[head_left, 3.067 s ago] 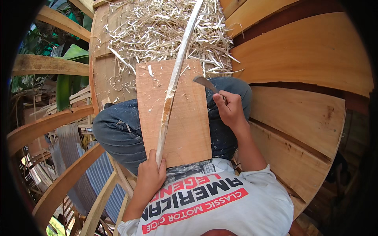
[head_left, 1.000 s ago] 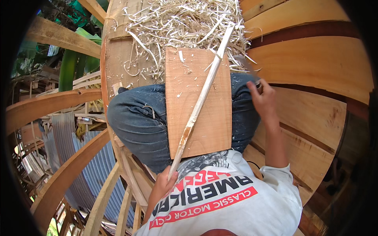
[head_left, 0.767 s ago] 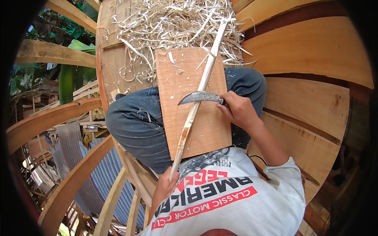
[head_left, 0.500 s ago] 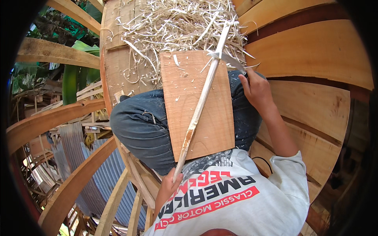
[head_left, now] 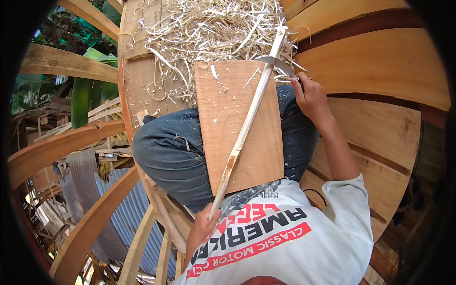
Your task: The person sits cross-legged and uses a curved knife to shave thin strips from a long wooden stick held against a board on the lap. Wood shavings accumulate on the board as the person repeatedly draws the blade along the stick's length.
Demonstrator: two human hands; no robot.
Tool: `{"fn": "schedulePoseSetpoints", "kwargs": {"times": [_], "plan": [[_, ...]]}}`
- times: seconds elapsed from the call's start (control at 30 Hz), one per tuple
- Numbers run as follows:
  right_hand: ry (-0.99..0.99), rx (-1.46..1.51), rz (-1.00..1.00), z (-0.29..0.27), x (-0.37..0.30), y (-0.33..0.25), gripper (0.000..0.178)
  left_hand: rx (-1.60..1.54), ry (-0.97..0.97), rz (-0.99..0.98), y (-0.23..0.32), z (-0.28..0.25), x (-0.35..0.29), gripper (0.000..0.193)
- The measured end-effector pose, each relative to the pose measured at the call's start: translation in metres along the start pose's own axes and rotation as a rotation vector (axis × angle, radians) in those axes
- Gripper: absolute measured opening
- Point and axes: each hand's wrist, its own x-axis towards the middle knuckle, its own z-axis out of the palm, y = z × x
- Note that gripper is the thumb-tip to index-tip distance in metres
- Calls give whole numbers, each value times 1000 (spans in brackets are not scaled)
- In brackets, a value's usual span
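Observation:
A long pale wooden stick slants across a flat wooden board lying on my lap. Its near end is gripped by my left hand, close to my shirt. My right hand is closed around the handle of a knife, most of the handle hidden by the fingers. The knife's curved metal blade crosses the stick near its far end and appears to touch it. A darker, rough brown patch marks the stick's lower half. Small shavings are scattered over the board.
Curly wood shavings are heaped on the planks beyond the board. Wooden slats form a wall to my right. Curved wooden bars stand at my left, with corrugated metal sheets and green leaves behind them.
The knife has shifted slightly away from me along the stick, and the curl of wood at its blade no longer shows. The stick's far end has moved a little to the right.

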Motion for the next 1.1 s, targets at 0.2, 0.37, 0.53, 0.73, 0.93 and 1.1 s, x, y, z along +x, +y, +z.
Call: {"fn": "schedulePoseSetpoints", "kwargs": {"times": [0.2, 0.37, 0.53, 0.73, 0.93, 1.1], "plan": [[-45, 103, -315, 7, -20, -15, 26, -5, 0, -3, 3, -1, 1, 31], [-46, 62, -336, 10, -22, -12, 25, -4, 4, -38, 10, -2, 1, 31], [90, 28, -16, 6, 6, 3, 23, -33, 25, 18, 7, 0, 1, 31], [44, 121, -328, 14, -5, -13, 24, -23, 4, -38, 13, -2, 0, 31], [-132, 91, -549, 9, -17, -28, 25, 2, 4, -74, 11, -6, 0, 29], [96, 150, -188, 12, 12, -7, 23, -35, -2, -69, 11, -4, 0, 28]]}}
